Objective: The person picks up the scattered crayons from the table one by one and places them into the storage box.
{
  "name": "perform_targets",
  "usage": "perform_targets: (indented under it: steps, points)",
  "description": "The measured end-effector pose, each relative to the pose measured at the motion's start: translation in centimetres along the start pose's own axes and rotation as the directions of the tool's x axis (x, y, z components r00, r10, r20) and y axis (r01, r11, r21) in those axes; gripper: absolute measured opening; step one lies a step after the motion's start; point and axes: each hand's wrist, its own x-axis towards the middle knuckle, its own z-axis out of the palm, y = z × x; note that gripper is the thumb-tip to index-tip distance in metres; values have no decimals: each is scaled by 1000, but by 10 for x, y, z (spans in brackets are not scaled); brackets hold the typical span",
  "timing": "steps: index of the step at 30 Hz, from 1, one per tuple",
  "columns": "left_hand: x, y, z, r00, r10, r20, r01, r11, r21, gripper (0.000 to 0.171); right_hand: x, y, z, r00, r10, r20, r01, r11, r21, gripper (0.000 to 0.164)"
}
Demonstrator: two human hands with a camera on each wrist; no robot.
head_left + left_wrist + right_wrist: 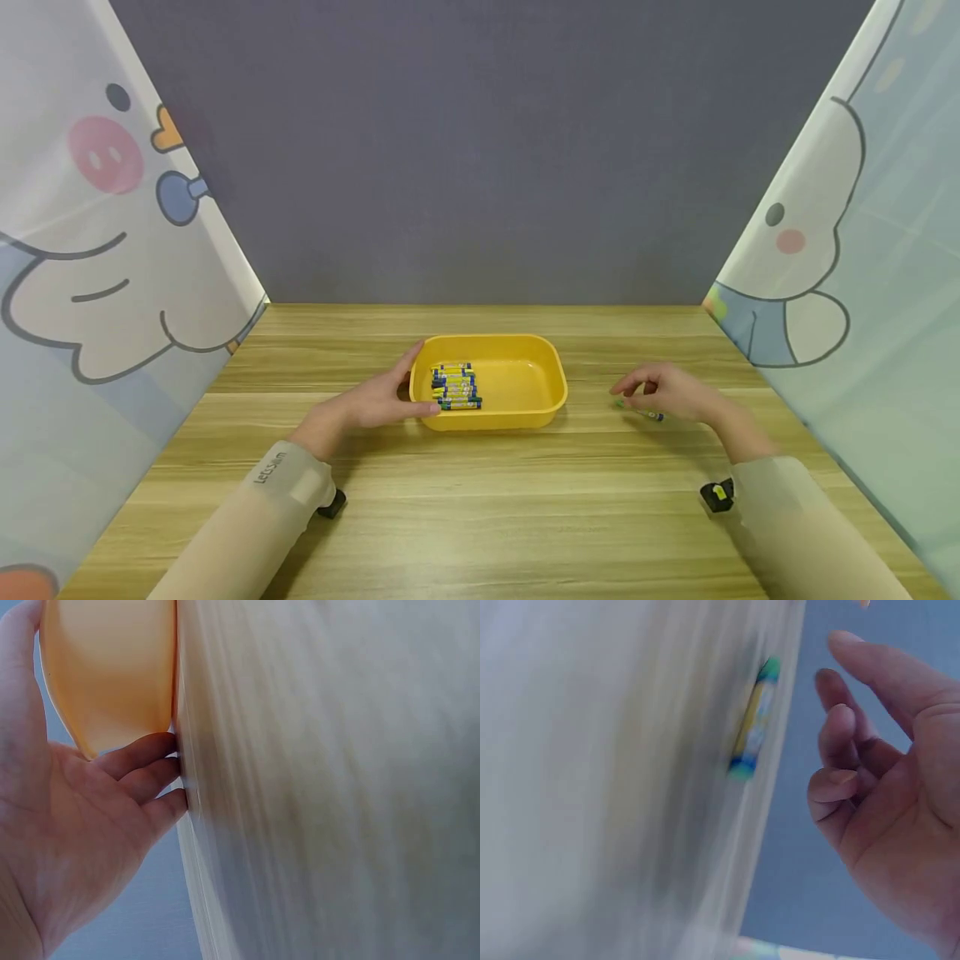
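Note:
A yellow plastic tray (495, 421) stands on the table, with several crayons (454, 388) lying side by side at its left end. My left hand (375, 402) holds that end, thumb over the front left rim and fingers round the side; in the left wrist view, the fingertips meet the tray wall close to the tabletop. To the right, my right hand (671, 392) hovers over a lone green crayon (751, 724) with a yellow wrapper and dark blue bands. The right fingers are loosely bent, apart from the crayon in the right wrist view, with nothing between them.
The wood-grain table (487, 508) ends at a dark grey panel (480, 167) at the back. Cartoon-printed sheets (127, 250) flank it on both sides. Black wrist devices (717, 495) hang below the two sleeves.

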Motion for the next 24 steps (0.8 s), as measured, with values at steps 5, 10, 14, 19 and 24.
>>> perform_targets:
  steps: [5,10,14,19,24]
  points:
    - [0,-2,0,1000,3,-6,-3,1000,18,129,-14,24,-6,999,20,31,-20,1000,1,27]
    - [-1,-1,0,1000,-3,-5,3,1000,16,129,-21,37,-10,1000,-2,25,2,1000,-27,26]
    - [0,-2,0,1000,-5,-4,5,1000,4,130,-23,40,-10,1000,5,25,-4,999,-32,25]
    - [-1,-2,0,1000,-5,-4,5,1000,12,130,-23,41,-7,1000,15,-1,-15,998,-64,22]
    - [0,-1,0,1000,-10,3,10,1000,1,131,-21,39,-4,998,41,-39,-44,995,-84,22]
